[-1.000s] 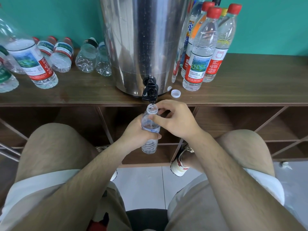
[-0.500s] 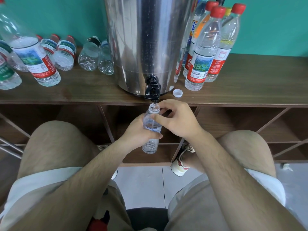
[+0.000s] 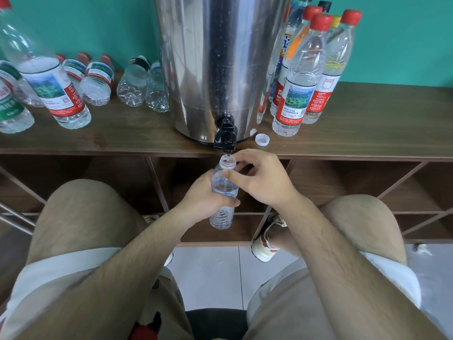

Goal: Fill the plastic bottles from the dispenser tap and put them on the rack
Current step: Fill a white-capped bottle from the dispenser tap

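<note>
Beneath tap (image 3: 225, 137), bottle (image 3: 220, 218), blue label (image 3: 227, 193) illegible.

I've got the left hand (image 3: 203, 195) wrapped round the middle of the small clear bottle (image 3: 221, 218), holding it upright just off the bench's (image 3: 367, 123) front edge. Its open mouth sits right under the black tap (image 3: 225, 136). The right hand (image 3: 261, 179) pinches the neck, thumb on the shoulder, forefinger curled behind. I see a thin thread of water dropping from the spout into the mouth. The steel dispenser (image 3: 220, 57) stands mid-bench at the front edge. A white cap (image 3: 262, 139) lies just right of its base. Behind the cap, red-capped bottles (image 3: 297, 77) stand upright in a cluster. Left of the dispenser, empty bottles (image 3: 133, 84) lie on their sides toward the back edge.
</note>
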Motion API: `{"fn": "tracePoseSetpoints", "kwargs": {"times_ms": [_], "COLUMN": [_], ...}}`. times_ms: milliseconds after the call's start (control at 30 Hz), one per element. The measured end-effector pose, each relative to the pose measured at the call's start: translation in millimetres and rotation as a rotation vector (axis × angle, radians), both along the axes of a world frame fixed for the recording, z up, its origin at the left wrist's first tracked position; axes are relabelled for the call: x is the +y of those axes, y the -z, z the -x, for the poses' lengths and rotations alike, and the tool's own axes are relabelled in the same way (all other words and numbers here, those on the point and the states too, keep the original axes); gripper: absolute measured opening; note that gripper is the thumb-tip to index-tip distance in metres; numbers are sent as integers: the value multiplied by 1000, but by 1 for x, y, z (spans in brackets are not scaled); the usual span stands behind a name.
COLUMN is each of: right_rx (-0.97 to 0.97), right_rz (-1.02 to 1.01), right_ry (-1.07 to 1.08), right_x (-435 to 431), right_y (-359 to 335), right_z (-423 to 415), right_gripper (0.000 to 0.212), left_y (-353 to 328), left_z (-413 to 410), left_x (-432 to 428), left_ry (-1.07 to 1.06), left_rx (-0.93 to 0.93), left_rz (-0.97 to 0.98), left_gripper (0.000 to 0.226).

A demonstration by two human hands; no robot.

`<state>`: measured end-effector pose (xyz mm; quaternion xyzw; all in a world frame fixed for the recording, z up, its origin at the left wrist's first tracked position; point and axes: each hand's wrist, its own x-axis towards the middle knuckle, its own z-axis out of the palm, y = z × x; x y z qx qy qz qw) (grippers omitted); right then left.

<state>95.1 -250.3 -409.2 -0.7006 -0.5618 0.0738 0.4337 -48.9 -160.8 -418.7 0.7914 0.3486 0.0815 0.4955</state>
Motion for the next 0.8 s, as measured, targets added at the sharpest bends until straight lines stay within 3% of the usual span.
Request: {"fn": "tracePoseSetpoints", "kwargs": {"times_ms": [800], "right_rx": [16], "right_rz": [22], "right_ry": [16], "right_x": [0], "right_y": [-2], "right_z": [1], "right_gripper": [22], "left_y": [-2], "left_z": [1], "left_x": [-1], "left_ry": [18], "left_rx": [-4], "left_rz": [-1], "left_gripper": [72]}}
